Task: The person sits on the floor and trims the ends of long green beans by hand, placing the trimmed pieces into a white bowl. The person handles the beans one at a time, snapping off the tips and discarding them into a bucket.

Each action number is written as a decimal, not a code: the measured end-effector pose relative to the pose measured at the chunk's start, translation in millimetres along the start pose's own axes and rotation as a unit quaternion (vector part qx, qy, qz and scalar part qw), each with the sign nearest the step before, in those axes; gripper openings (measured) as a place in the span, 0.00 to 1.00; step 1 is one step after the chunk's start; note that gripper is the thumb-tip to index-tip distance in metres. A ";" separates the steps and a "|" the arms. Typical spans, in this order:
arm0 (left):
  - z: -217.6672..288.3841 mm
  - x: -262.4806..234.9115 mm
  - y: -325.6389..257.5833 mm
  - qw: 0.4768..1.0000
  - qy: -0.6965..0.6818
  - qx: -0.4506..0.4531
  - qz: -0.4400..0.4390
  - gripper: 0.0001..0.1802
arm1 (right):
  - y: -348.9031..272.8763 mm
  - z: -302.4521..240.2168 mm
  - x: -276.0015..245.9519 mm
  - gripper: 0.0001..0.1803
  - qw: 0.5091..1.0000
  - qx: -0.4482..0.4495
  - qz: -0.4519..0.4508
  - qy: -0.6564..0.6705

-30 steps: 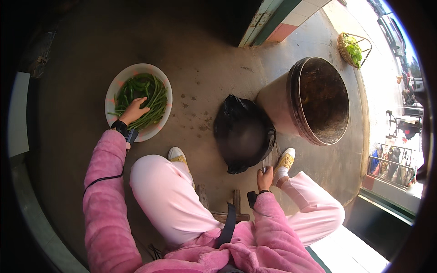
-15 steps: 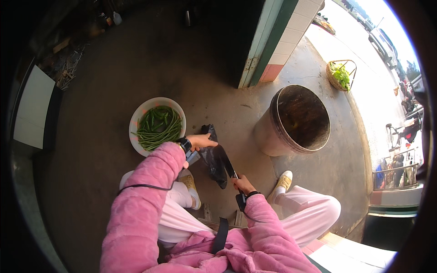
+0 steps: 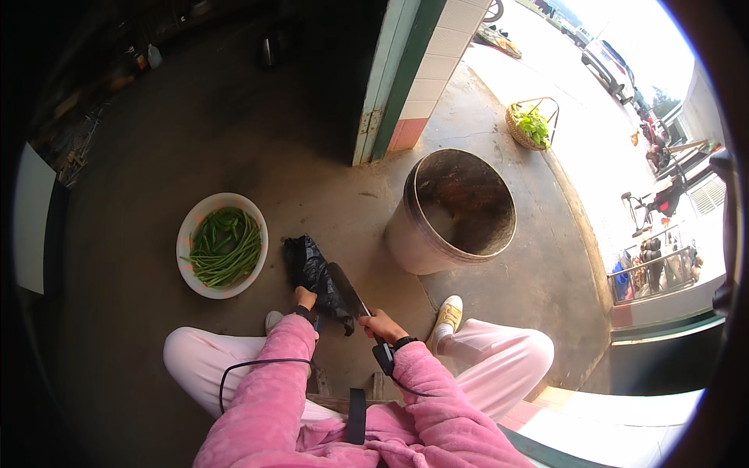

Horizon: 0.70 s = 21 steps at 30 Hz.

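My right hand (image 3: 382,324) is wrapped round the handle of a knife with a long, dark, broad blade (image 3: 347,290), which points away and to the left. Under and beside the blade, a crumpled black plastic bag (image 3: 314,269) lies on the floor. At the bag's near left edge is my left hand (image 3: 305,298), its fingers curled in; whether they pinch the bag or something else is hidden. Left of the bag stands a pale round bowl (image 3: 184,261) with green beans and green peppers (image 3: 226,249) in it.
A large bucket (image 3: 406,242), dirty inside, stands ahead to the right. Beyond it are a door frame (image 3: 390,101) and a handled wicker basket (image 3: 518,133) of leafy greens. My knees are spread to either side, with a yellow shoe (image 3: 449,314) near the bucket.
My left hand has drawn back from beside the blade to the bag's near edge, and its fingers have curled. The right hand still holds the knife. The whole view has shifted rightward.
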State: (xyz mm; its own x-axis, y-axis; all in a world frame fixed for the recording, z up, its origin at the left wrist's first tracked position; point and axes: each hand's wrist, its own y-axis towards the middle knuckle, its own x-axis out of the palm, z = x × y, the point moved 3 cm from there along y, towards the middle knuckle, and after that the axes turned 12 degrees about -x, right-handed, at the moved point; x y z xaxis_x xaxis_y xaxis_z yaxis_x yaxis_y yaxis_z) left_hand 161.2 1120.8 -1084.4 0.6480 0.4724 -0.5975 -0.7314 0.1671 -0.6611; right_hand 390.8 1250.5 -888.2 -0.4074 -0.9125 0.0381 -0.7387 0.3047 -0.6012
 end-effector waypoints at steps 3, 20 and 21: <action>39.3 -33.4 -15.5 0.999 -0.040 -0.004 -0.033 0.19 | -2.3 -19.9 -5.1 0.10 0.998 -0.053 0.023 -0.021; 231.4 -264.2 -332.8 0.813 -0.355 0.194 -0.419 0.13 | -95.4 -249.2 34.6 0.23 0.898 -0.436 0.036 0.049; 237.0 -269.9 -340.5 0.806 -0.350 0.232 -0.417 0.14 | -97.4 -255.4 35.9 0.20 0.899 -0.433 0.052 0.044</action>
State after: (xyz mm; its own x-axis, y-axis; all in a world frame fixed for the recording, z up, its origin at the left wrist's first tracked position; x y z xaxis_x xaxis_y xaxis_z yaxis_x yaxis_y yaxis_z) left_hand 185.0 1141.5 -590.4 0.7955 0.3738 0.4770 -0.2089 0.9080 -0.3631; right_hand 311.0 1257.8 -624.4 -0.5107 -0.8535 0.1031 -0.8201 0.5197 0.2395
